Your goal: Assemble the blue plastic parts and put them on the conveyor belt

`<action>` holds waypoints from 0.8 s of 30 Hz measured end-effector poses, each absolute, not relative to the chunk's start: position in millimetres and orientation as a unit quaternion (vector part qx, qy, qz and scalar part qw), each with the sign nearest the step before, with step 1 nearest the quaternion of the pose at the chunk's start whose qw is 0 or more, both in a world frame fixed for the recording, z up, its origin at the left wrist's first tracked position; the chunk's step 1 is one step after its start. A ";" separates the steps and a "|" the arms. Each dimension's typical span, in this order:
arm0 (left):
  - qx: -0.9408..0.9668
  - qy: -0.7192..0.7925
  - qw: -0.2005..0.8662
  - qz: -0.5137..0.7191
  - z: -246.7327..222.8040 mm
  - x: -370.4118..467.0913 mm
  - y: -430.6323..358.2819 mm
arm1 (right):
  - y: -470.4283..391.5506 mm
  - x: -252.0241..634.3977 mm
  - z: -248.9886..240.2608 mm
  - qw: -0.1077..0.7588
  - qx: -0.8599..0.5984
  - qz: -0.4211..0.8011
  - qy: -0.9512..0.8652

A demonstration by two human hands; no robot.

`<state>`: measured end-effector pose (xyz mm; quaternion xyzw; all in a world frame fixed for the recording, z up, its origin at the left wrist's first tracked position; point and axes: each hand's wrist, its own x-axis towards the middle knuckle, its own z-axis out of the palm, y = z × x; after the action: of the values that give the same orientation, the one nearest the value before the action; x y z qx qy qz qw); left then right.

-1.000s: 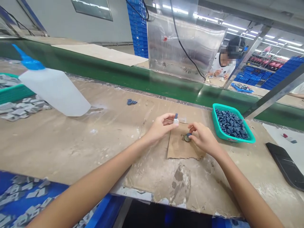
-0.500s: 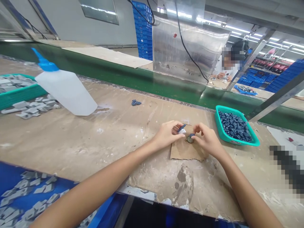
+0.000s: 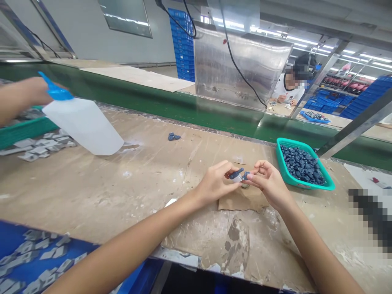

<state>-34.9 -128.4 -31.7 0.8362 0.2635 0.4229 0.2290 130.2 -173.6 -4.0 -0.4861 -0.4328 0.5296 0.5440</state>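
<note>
A small white block with a dark-blue stick-like part (image 3: 237, 175) sits above the near middle of the table (image 3: 147, 175), grasped between the thumb and fingers of the left hand (image 3: 219, 181). The right hand (image 3: 269, 183) pinches a small blue piece (image 3: 245, 175) just to its right; whether the two parts touch is hard to tell. Under the fingertips, a small round dish (image 3: 245, 185), mostly hidden, sits on a torn-edged cardboard piece (image 3: 241, 200). A white piece (image 3: 170, 201) lies beside the left forearm.

To the right stands a teal basket (image 3: 330, 181) filled with dark-blue parts (image 3: 301, 163); farther right is a pixelated dark object (image 3: 369, 220). A little cluster of blue parts (image 3: 174, 136) lies on the far middle of the table. To the left, a white squeeze bottle (image 3: 88, 128) with a blue nozzle cap (image 3: 63, 93) leans over, near grey-white pieces (image 3: 43, 145) and a green basket (image 3: 27, 132). Another person's blurred hand (image 3: 33, 92) reaches in above that basket; its grip cannot be told. Near left, a blue bin (image 3: 139, 275) holds more grey pieces (image 3: 45, 277). Beyond a green strip (image 3: 153, 108), a person in a white shirt (image 3: 288, 87) sits at far right.
</note>
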 end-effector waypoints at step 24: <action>0.861 0.236 -0.064 0.446 9.7 -37.4 -151.3 | -193.4 115.8 17.3 0.578 -0.396 0.568 -0.431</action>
<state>-37.4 -151.3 9.7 0.8610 0.2358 0.4460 -0.0641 115.8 -193.4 17.3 -0.3958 -0.4314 0.5682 0.5782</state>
